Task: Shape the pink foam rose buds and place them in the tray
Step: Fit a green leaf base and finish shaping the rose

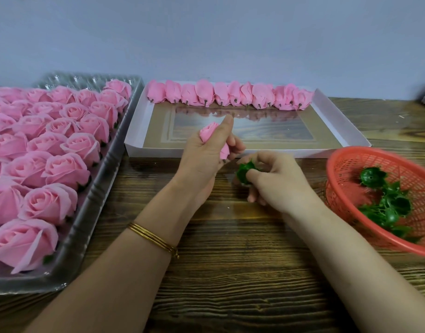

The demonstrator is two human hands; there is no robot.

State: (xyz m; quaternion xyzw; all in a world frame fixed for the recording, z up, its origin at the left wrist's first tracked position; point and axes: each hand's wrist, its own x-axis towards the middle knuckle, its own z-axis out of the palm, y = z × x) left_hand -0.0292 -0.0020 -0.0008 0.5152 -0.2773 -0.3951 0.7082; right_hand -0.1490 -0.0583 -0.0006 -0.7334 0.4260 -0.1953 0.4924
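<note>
We look down on a dark wood-grain counter (230, 260) set against a plain pale wall (206, 32). A shallow white box (340, 121) lies at the back of the counter, with a row of closed pink buds (230, 94) lined along its far wall, stems toward us. Left of the box, a clear tray (91, 207) is nearly full of opened pink roses (50, 152). Right of the box, a red basket (338, 169) holds green calyxes (387, 205). Just in front of the box, our left hand (206, 157) wraps round a pink bud (207, 132), and our right hand (278, 181) pinches one green calyx (246, 173) just beside it.
</note>
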